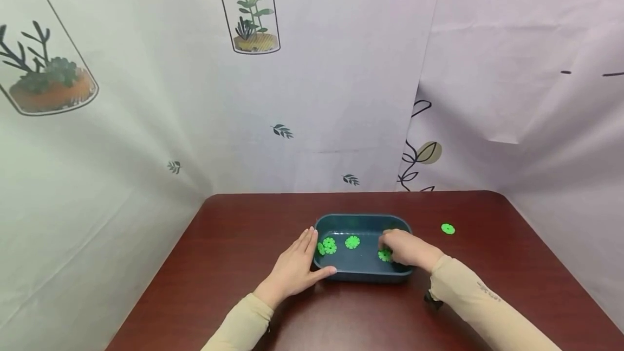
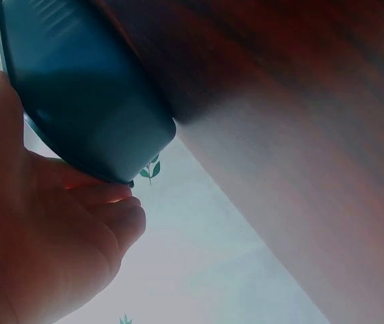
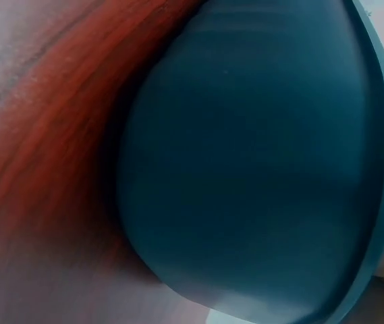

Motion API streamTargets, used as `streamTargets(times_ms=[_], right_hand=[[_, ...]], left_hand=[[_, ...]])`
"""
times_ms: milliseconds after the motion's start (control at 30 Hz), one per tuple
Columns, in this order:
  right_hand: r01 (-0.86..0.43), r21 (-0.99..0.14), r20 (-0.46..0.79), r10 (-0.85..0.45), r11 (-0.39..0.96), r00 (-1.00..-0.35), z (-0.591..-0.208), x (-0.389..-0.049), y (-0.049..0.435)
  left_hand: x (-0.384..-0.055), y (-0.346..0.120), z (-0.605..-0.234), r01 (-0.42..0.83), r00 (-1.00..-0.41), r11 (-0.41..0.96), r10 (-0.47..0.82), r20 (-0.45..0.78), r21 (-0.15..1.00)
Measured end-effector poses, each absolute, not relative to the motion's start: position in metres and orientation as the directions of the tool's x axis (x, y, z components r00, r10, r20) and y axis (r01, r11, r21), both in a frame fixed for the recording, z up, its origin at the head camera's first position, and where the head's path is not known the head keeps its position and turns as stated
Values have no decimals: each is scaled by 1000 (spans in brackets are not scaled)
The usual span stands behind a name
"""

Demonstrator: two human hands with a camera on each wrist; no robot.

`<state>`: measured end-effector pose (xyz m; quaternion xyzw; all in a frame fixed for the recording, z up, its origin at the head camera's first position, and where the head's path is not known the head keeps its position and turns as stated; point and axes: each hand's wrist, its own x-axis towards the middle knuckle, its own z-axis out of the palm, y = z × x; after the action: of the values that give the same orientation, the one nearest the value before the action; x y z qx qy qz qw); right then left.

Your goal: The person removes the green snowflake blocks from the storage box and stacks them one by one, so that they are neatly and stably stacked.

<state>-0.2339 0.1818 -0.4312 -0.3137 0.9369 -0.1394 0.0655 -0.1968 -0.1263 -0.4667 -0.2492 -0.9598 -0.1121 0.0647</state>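
Left grip [image 1: 292, 268] holds thumb apart; right grip [image 1: 407, 247] seems curled downward.

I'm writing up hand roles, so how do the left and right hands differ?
The left hand touches the tray at its left end, outside; the right hand reaches inside, at the right end. The left fingers look straight, the right fingers curled. Both have pale sleeves.

You are working in a small screened-off booth, set up around a dark red-brown wood-grain table [image 1: 234, 242]. Creased, pale sheets [image 1: 336, 85] stand around your table at left, back and right, with a loose edge showing at the back; their printed jars of plants [image 1: 252, 3] and leaf sprigs [image 1: 281, 131] look homely. Whether your booth is in a home, office or lab, you cannot tell.
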Motion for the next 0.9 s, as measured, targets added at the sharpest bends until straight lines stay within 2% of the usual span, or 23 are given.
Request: streamTargets(times_ms=[300,600,900], right_hand=[[-515,-349,-135,-586,783,-799,-431,-243,181],[-506,-410,-126,-597,759,-792,-439,-240,180],[-560,-441,-62,-646,702,-761,-443,-238,179]], left_hand=[[-198,-124,-465,497,-864,852,468,186,166],[-195,-126,-470,489,-871,853,464,164,184],[-194,-127,-467,490,-868,852,459,188,184]])
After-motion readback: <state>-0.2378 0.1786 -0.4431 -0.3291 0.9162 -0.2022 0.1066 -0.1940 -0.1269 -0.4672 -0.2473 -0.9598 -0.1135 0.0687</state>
